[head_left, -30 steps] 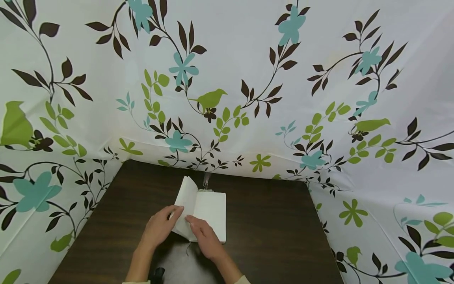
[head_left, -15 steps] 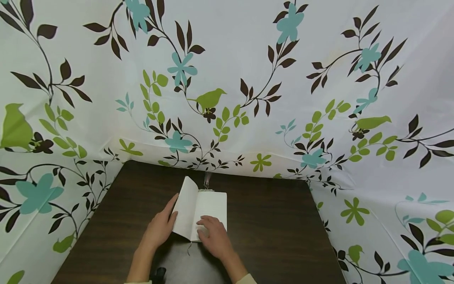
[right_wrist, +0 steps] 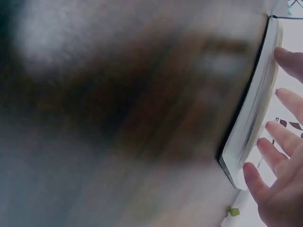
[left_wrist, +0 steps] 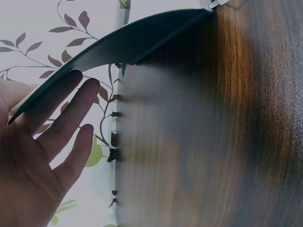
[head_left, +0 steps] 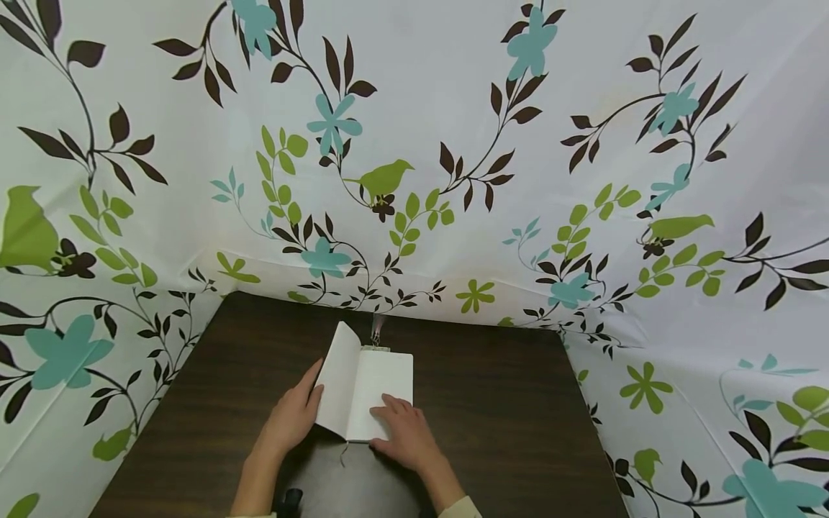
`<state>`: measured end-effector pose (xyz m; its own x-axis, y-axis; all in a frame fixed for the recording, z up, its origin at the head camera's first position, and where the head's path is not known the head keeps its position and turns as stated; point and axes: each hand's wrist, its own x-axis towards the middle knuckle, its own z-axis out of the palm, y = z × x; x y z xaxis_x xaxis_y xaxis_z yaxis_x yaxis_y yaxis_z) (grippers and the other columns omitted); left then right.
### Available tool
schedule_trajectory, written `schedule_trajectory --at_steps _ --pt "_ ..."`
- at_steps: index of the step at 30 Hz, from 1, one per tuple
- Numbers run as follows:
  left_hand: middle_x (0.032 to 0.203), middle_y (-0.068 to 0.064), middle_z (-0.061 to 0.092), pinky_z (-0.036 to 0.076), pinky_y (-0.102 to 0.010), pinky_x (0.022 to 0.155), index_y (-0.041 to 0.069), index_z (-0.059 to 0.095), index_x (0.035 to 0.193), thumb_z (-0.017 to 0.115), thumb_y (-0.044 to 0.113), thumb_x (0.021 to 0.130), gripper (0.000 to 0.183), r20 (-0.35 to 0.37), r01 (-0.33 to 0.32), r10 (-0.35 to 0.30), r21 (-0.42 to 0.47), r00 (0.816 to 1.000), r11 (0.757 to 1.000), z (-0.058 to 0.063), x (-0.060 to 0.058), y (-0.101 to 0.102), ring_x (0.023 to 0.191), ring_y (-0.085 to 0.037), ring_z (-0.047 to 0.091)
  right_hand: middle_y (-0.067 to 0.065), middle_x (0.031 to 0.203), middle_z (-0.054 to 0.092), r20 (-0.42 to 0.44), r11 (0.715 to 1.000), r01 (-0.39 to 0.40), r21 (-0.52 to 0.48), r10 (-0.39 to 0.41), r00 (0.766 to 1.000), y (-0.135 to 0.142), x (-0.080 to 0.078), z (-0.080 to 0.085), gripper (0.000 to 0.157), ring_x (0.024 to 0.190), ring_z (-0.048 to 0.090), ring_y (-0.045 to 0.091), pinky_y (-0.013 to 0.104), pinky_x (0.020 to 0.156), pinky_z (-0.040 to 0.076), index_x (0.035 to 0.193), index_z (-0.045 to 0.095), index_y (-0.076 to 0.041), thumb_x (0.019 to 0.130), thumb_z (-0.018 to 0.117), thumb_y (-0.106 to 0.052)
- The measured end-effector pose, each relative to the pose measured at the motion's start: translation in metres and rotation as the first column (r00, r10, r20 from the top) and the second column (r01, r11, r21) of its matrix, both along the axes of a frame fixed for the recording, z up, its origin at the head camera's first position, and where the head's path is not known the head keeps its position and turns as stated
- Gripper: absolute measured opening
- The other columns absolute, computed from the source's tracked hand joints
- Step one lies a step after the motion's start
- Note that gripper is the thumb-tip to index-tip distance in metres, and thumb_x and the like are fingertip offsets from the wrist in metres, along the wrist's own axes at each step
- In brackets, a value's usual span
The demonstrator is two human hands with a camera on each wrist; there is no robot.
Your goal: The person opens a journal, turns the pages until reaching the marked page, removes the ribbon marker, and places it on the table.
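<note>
An open notebook (head_left: 382,378) with blank white pages lies on the dark table, its left side raised at a slant. My left hand (head_left: 290,417) holds that raised side by its outer edge. In the left wrist view, the dark cover (left_wrist: 142,40) passes between the thumb and the fingers, which lie behind it. My right hand (head_left: 408,432) rests at the lower right of the right-hand page, holding nothing. Its fingers are spread, with fingertips (right_wrist: 279,94) right at the page block in the right wrist view. A thin ribbon bookmark (head_left: 344,455) hangs from the notebook's lower edge.
A small metal clip (head_left: 376,348) on a strap sits at the notebook's top edge. Dark wood-grain table (head_left: 505,417) surrounds the notebook. A patterned white cloth (head_left: 453,237) stands behind and on both sides. A small black object (head_left: 288,502) shows near the left forearm.
The left hand has shifted from the page's front to the raised side's outer edge. The right hand has left the left-hand page and moved right and down across the right-hand page.
</note>
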<state>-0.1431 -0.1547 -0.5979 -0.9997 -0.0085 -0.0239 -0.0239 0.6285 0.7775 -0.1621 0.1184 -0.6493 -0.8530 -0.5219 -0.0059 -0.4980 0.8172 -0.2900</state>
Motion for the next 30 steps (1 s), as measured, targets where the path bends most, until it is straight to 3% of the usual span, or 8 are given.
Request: schedule_trajectory --at_steps 6,11,16,21,24,27,30 --pt "0.14 -0.026 0.069 0.052 -0.065 0.1 0.012 0.031 0.17 0.051 0.023 0.115 0.059 -0.006 0.0 0.001 0.009 1.0 1.0 -0.002 0.0 -0.001 0.117 -0.039 0.073 0.006 0.158 0.059 0.054 0.997 -0.04 -0.059 0.043 0.998 0.004 -0.005 0.004 0.046 0.141 0.058 0.031 0.06 0.106 0.05 0.137 0.072 -0.027 0.094 0.082 -0.043" --pt "0.157 -0.032 0.053 0.047 -0.069 0.11 0.016 0.016 0.174 0.049 0.024 0.116 0.067 0.022 -0.004 0.003 0.037 1.0 0.999 -0.002 0.0 -0.004 0.138 -0.049 0.06 0.006 0.161 0.057 0.153 0.994 -0.04 -0.106 0.056 0.987 0.007 -0.009 0.009 0.041 0.146 0.054 0.031 0.065 0.11 0.046 0.135 0.074 -0.029 0.096 0.08 -0.04" --pt "0.161 -0.033 0.047 0.045 -0.068 0.113 0.016 0.011 0.175 0.048 0.024 0.117 0.069 0.03 0.009 -0.011 0.055 0.999 0.998 0.0 0.0 -0.006 0.144 -0.049 0.055 0.006 0.157 0.061 0.181 0.984 -0.045 -0.174 0.077 0.981 0.009 -0.011 0.01 0.021 0.145 0.055 0.031 0.067 0.111 0.045 0.119 0.082 -0.028 0.099 0.079 -0.034" --pt "0.161 -0.033 0.048 0.046 -0.067 0.113 0.015 0.014 0.174 0.047 0.022 0.117 0.067 0.019 0.019 -0.02 0.07 1.0 0.997 0.001 0.0 -0.006 0.143 -0.049 0.056 -0.002 0.137 0.074 0.071 0.983 -0.133 -0.128 0.143 0.987 0.011 -0.014 0.008 0.009 0.13 0.066 0.021 0.053 0.107 0.053 0.098 0.087 -0.028 0.1 0.079 -0.03" --pt "0.158 -0.032 0.052 0.047 -0.066 0.112 0.015 0.015 0.174 0.048 0.021 0.116 0.066 0.012 0.021 -0.022 0.073 1.0 0.997 0.0 0.0 -0.005 0.141 -0.048 0.058 -0.01 0.122 0.076 -0.078 0.98 -0.197 -0.01 0.195 0.978 0.01 -0.012 0.008 0.007 0.12 0.067 0.013 0.044 0.102 0.055 0.097 0.083 -0.029 0.1 0.078 -0.032" --pt "0.154 -0.031 0.057 0.048 -0.065 0.11 0.015 0.016 0.174 0.048 0.021 0.116 0.066 0.027 0.018 -0.02 0.069 0.999 0.997 0.0 -0.001 -0.005 0.135 -0.044 0.064 -0.013 0.117 0.074 -0.255 0.969 -0.228 0.095 0.245 0.935 0.011 -0.007 0.004 0.003 0.117 0.066 0.01 0.041 0.101 0.054 0.102 0.076 -0.03 0.101 0.077 -0.033" --pt "0.149 -0.029 0.062 0.051 -0.061 0.105 0.016 0.017 0.174 0.048 0.022 0.116 0.065 0.049 0.009 -0.012 0.058 0.999 0.998 -0.001 -0.002 -0.006 0.124 -0.037 0.07 -0.011 0.125 0.071 -0.389 0.97 -0.207 0.131 0.242 0.889 0.012 -0.003 0.0 0.015 0.122 0.065 0.011 0.04 0.103 0.051 0.112 0.072 -0.03 0.098 0.08 -0.03"
